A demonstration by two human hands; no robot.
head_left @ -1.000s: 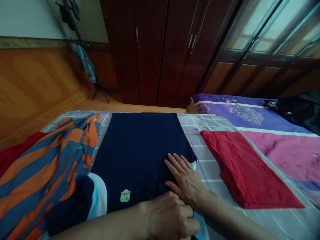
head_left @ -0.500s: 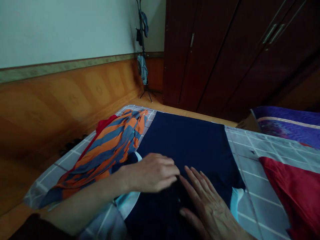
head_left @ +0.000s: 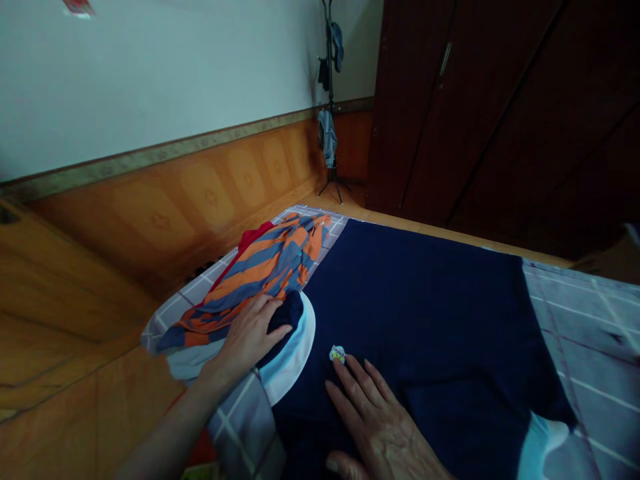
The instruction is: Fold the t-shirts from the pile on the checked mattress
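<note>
A navy shirt (head_left: 415,300) with light blue and white sleeve trim (head_left: 295,357) lies spread over the checked bed cover. My left hand (head_left: 253,333) rests on the dark sleeve at the left, thumb and fingers apart, not visibly gripping the cloth. Flat on the shirt front, my right hand (head_left: 375,420) has its fingers stretched out. Its fingertips reach a small round patch (head_left: 337,353) with yellow and white on it. The shirt's near part runs out of view at the bottom.
An orange and grey striped garment (head_left: 270,267) lies left of the shirt, over red cloth (head_left: 253,237). The checked cover (head_left: 590,360) shows on the right. A coat stand (head_left: 330,100) stands in the corner beside a dark red wardrobe (head_left: 475,113).
My left hand has moved left from the shirt's middle to the sleeve. My right hand stays flat on the shirt, and the patch now shows. The view has turned left.
</note>
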